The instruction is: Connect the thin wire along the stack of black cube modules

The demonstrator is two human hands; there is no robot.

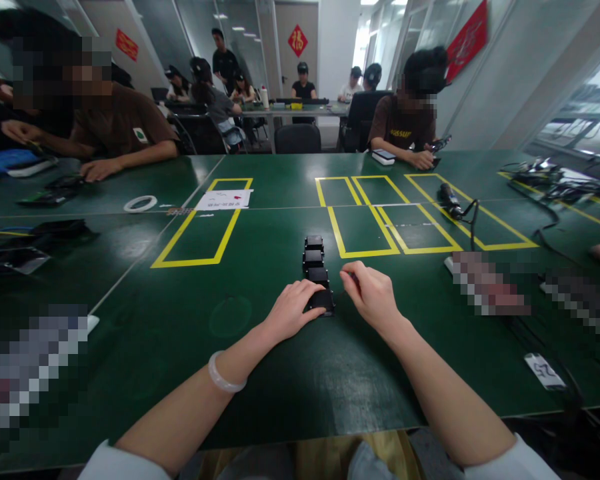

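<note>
Several small black block-shaped parts stand in a row on the green table, running away from me; the far one (314, 243) and the one after it (313, 258) show whole. My left hand (296, 308), with a pale bracelet on its wrist, has its thumb and fingers around the nearest black block (322, 302). Its fingers also partly cover the block behind that (317, 275). Just right of the row, my right hand (370, 291) is closed in a pinch above the table. What it holds, if anything, is hidden by the fingers.
Yellow tape outlines (370, 253) mark the green table (180, 373). A white paper (225, 199) and a tape roll (140, 203) lie left. At right are a black cylindrical device (450, 200), a blurred phone-like slab (487, 283) and cables (545, 177). People sit across the table.
</note>
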